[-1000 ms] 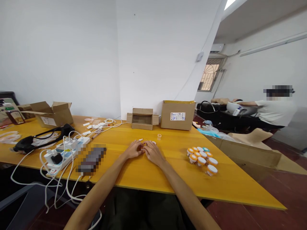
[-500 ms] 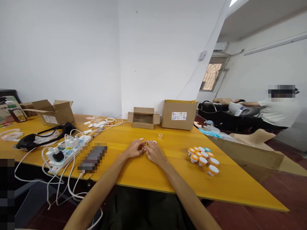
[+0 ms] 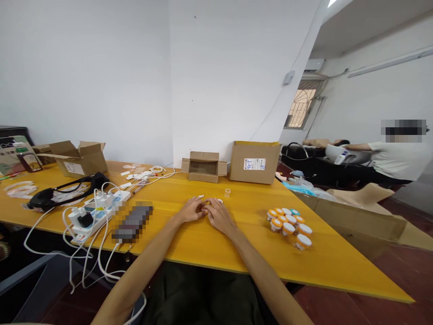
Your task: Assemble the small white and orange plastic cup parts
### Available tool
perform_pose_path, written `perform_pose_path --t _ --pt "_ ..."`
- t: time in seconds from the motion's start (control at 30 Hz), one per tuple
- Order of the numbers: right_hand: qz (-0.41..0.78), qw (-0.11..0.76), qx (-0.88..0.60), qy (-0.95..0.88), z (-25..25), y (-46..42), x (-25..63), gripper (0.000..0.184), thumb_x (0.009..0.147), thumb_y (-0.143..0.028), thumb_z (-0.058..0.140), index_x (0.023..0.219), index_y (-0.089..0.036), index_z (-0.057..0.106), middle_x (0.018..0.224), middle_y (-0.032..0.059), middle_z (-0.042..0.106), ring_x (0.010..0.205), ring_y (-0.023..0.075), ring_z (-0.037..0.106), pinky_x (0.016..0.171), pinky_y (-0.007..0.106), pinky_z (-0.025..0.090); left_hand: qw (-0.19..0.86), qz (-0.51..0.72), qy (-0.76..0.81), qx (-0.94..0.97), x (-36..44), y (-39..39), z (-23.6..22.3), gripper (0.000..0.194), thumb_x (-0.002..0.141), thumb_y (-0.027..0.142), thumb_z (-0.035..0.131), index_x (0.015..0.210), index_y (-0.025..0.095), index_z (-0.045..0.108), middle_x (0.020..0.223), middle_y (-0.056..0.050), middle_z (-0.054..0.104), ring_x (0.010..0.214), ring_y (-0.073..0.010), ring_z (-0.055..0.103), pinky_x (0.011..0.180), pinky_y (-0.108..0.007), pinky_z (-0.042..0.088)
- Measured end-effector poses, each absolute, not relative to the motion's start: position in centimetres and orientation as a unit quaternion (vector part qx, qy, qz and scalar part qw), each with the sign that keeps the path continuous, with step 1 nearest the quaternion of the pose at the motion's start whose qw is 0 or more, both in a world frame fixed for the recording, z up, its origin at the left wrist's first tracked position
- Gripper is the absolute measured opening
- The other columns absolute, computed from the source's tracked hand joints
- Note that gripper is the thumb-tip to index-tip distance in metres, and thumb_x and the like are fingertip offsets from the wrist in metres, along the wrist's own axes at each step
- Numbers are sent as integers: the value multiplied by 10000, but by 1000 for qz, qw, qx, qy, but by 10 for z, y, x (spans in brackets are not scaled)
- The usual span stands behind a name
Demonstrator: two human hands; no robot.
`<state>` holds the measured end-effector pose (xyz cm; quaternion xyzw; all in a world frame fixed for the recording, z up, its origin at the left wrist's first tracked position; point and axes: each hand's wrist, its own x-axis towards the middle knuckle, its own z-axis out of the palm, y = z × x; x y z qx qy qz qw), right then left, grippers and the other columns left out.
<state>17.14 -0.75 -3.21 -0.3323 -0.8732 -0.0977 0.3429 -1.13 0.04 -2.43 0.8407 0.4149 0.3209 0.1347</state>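
Note:
Close together over the table's middle, my left hand (image 3: 191, 211) and my right hand (image 3: 218, 216) meet at the fingertips. Both are closed in a pinch, and whatever lies between the fingers is hidden or too small to name. Just beyond them stands a small clear jar (image 3: 228, 193), which neither hand touches. A round white piece (image 3: 220, 201) shows partly behind my right fingers. Another little white piece (image 3: 201, 196) peeks out past my left fingers. Over to the right, several small clear jars with orange-rimmed white lids (image 3: 288, 229) stand grouped, one with a teal rim (image 3: 295, 212).
An open carton (image 3: 203, 168) and a taped box (image 3: 254, 163) stand along the wall. At left are a power strip (image 3: 98, 221) with cables, a phone-like slab (image 3: 133, 223), a black headset (image 3: 43, 198) and an open box (image 3: 77, 160). A person (image 3: 394, 158) sits far right.
The view has swung slightly left, so everything sits a little further right in the picture. My hands stay together with hardly any visible movement.

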Motion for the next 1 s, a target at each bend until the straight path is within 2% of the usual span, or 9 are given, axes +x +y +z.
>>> perform_pose_path --t 0.2,0.53,0.77,1.0 --pt "-84 356 -341 -866 -33 -5 171 242 878 -70 485 937 -230 656 1113 101 625 1025 237 569 898 405 464 142 323 414 839 -12 0 -25 142 845 328 660 956 240 650 1065 -61 691 1208 -273 564 1050 -432 424" --pt "-49 369 -344 -862 -35 0 170 191 901 -95 509 832 -224 632 1128 84 618 1034 224 575 865 387 465 148 326 406 841 -11 -1 -22 130 838 326 663 936 240 652 1074 -56 692 1249 -271 541 1070 -426 418" --pt "-36 371 -343 -862 -36 3 170 172 887 -88 541 812 -215 629 1109 81 623 1002 216 589 843 371 472 149 322 410 841 -12 0 -24 136 845 329 645 941 232 652 1035 -51 694 1133 -249 594 1034 -407 447" --pt "-34 368 -337 -866 -35 4 170 179 892 -91 539 810 -216 637 1096 78 623 991 212 589 840 368 471 152 324 404 842 -12 1 -24 124 836 315 658 923 227 653 1041 -54 690 1196 -255 568 1057 -413 432"
